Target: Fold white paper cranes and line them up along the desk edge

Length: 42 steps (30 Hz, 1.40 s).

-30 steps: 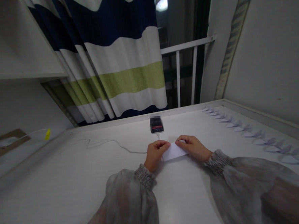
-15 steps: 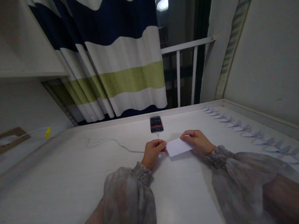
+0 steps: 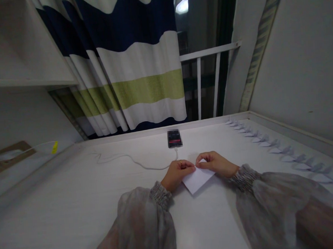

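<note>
A small sheet of white paper (image 3: 197,181) is held just above the white table, one corner pointing down toward me. My left hand (image 3: 178,173) pinches its upper left edge between thumb and fingers; a ring shows on one finger. Close beside it, my right hand (image 3: 217,164) grips the upper edge of the same paper, thumb and forefinger pressed together. The fingertips of both hands nearly meet at the top of the sheet. Whether the paper has a fold under the fingers cannot be made out.
A phone (image 3: 174,138) with blurred screen lies beyond my hands, its white cable (image 3: 135,164) trailing left. Along the right side of the table (image 3: 75,205) runs a row of several folded white papers (image 3: 275,146). A striped curtain (image 3: 147,88) hangs behind, beside white railings (image 3: 199,85).
The paper has turned so a corner points toward me. My left hand has moved right and slightly nearer, my right hand slightly left, bringing the fingertips close together.
</note>
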### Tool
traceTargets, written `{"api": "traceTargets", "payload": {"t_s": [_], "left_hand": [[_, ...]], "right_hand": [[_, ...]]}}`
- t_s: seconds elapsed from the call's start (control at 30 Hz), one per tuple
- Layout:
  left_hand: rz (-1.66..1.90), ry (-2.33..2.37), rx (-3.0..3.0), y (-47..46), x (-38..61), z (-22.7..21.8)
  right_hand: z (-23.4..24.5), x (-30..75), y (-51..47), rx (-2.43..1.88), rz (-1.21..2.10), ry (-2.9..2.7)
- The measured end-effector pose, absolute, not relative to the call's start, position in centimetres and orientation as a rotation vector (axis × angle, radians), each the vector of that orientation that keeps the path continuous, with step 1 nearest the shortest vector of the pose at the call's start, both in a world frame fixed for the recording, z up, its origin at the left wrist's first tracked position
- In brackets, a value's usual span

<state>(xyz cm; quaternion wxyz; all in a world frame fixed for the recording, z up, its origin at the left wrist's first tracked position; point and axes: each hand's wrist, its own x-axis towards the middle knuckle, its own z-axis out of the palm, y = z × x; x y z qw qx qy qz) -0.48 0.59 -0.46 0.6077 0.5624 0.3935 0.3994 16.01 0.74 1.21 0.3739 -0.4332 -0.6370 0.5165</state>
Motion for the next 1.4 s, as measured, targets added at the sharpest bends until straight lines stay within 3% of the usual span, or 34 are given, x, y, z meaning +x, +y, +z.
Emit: {"api": "traceTargets", "payload": {"t_s": [0.27,0.93,1.4], "left_hand": [[1.425,1.001,1.088,2.1,-0.7,-0.9],[1.205,0.826,1.009,0.7,-0.5,0.0],[1.069,0.895,1.18,0.5,-0.7,0.2]], "right_hand": [[0.7,15.0,0.8,-0.927,1.387,-1.25],[0.0,13.9,-0.2,-0.91,1.417,-1.248],[-0.2,15.1,0.1,-0.94,0.664,-1.805]]}}
